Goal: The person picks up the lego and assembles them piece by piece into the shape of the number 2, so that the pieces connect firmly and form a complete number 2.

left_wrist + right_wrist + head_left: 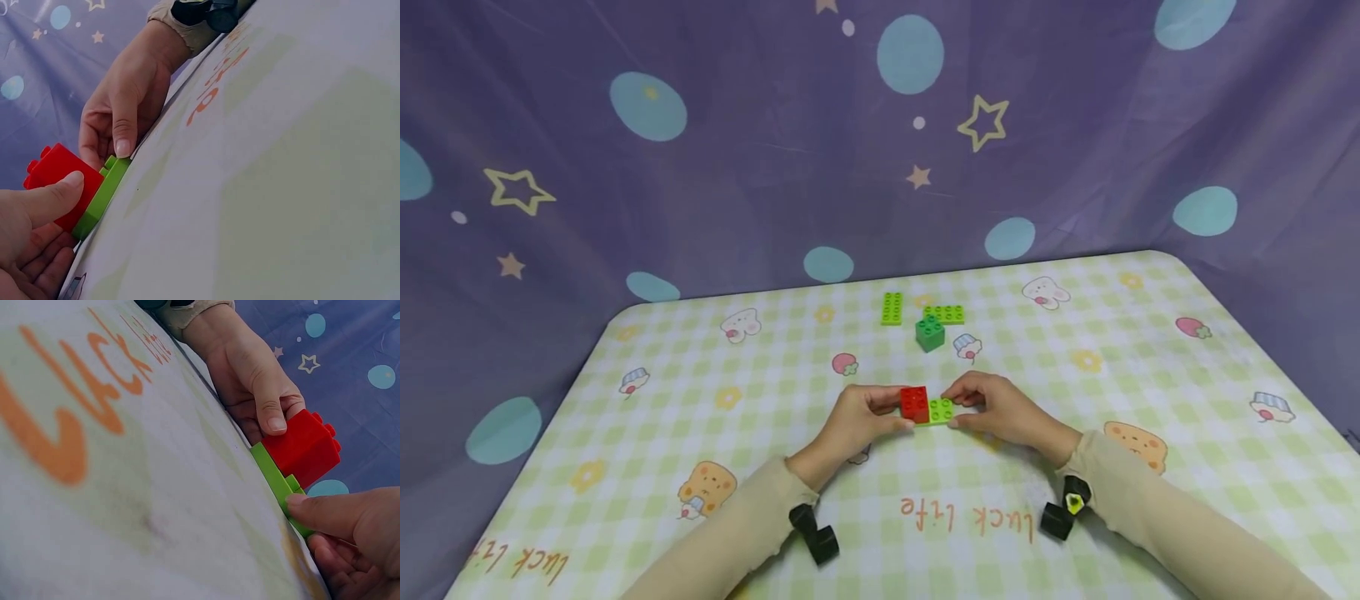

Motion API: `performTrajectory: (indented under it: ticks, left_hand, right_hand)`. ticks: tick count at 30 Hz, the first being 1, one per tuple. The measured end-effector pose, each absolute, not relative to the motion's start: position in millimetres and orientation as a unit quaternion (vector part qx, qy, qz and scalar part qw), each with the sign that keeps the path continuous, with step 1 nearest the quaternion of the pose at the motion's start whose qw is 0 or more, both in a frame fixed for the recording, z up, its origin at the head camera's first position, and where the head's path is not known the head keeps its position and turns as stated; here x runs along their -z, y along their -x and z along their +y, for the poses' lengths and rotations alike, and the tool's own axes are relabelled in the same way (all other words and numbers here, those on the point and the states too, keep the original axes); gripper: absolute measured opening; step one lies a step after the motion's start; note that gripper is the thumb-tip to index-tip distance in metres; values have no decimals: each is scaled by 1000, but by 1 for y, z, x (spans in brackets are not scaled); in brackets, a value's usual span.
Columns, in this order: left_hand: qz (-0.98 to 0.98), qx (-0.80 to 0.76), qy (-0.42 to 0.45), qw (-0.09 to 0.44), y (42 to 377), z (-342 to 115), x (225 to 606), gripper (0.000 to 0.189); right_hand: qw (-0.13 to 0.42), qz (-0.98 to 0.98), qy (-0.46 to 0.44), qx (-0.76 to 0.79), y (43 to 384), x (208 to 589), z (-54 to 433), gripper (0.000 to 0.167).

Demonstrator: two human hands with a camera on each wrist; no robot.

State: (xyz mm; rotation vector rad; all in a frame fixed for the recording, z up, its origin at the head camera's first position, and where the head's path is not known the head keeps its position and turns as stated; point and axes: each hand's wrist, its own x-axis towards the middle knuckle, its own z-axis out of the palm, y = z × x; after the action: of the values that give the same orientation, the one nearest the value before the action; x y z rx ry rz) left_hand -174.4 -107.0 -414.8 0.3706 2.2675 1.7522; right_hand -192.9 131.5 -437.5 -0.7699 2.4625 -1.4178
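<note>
Beyond both hands' (852,421) (1002,410) fingers (57,195) pinching joined bricks (921,407), head view alone shows green cube (930,333).

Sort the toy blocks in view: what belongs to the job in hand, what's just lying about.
In the job:
red block, in the left grip
light green plate under it, in the right grip

Apparently just lying about, untouched:
dark green block
left loose plate
right loose plate
</note>
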Motion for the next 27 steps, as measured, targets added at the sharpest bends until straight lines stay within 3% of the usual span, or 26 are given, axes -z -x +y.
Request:
performTrajectory:
  ticks: [7, 27]
  left_hand:
    - [763, -614, -147, 137, 183, -113, 435, 43]
    - [759, -622, -132, 142, 184, -115, 438, 44]
  right_hand:
    - [96, 836, 259, 475, 192, 437, 133, 30]
    - [137, 808, 238, 521, 197, 433, 134, 32]
